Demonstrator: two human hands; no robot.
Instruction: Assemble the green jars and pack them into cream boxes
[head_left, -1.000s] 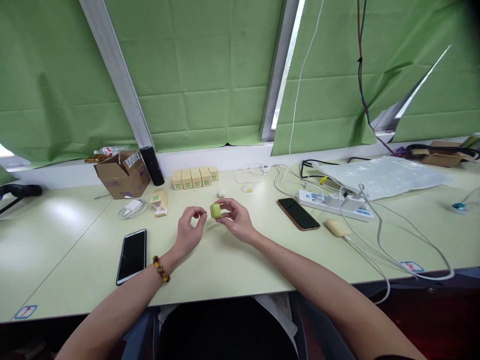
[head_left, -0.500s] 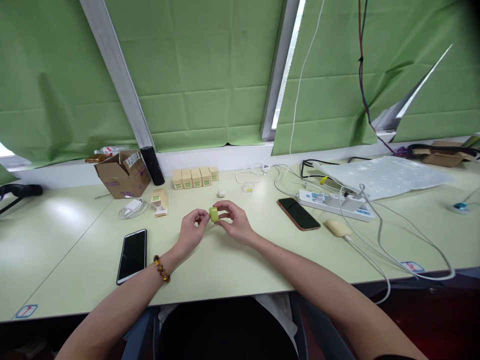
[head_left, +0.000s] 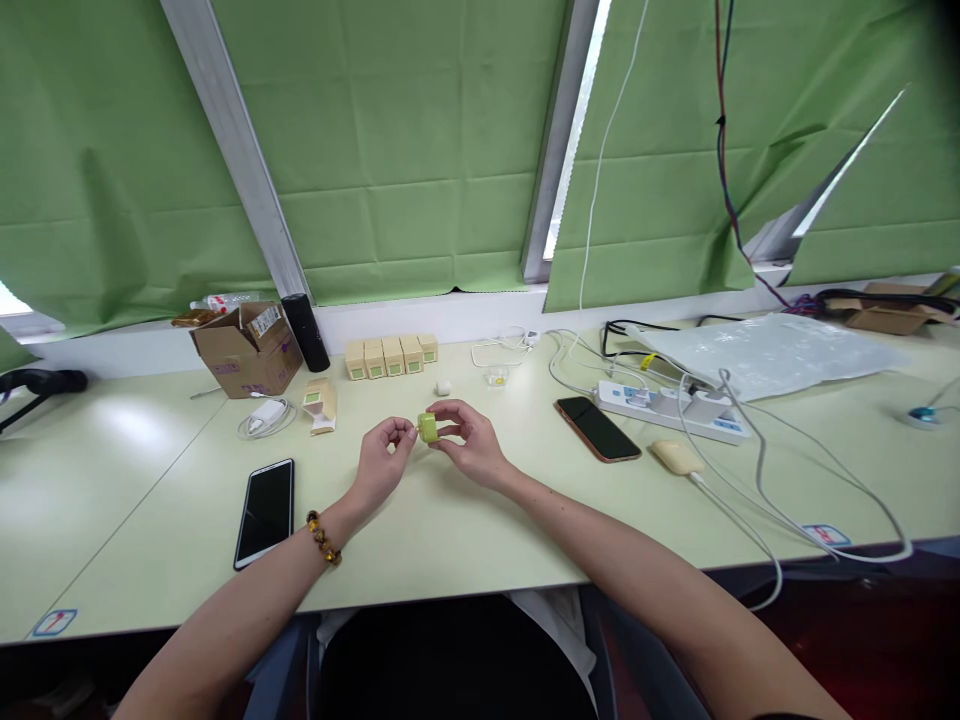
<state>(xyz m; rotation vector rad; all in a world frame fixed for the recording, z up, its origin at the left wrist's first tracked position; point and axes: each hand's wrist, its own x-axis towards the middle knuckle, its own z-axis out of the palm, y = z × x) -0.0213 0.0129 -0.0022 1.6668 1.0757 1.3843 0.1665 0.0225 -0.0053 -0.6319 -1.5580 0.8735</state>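
A small, rounded yellow-green block [head_left: 427, 428] is held above the table between the thumb and fingers of my right hand [head_left: 472, 446]. Against its left side, the thumb and forefinger of my left hand [head_left: 384, 460] are pinched together. What those fingertips grip is too small to make out. Just beyond the block, a small white cylindrical piece [head_left: 443, 388] lies on the table. A small clear plastic piece with a yellow spot [head_left: 496, 376] sits farther right.
Several small tan boxes [head_left: 392, 357] stand in a row at the back. Left are an opened small box [head_left: 321, 405], a coiled white cable [head_left: 268, 416], a phone [head_left: 265, 512] and a cardboard carton [head_left: 251, 352]. Right are another phone [head_left: 598, 428], a power strip [head_left: 667, 408] and a cream-coloured device [head_left: 676, 457].
My left fingertips have shifted slightly left, and a small gap shows between them and the block. My right hand keeps its hold nearly unmoved.
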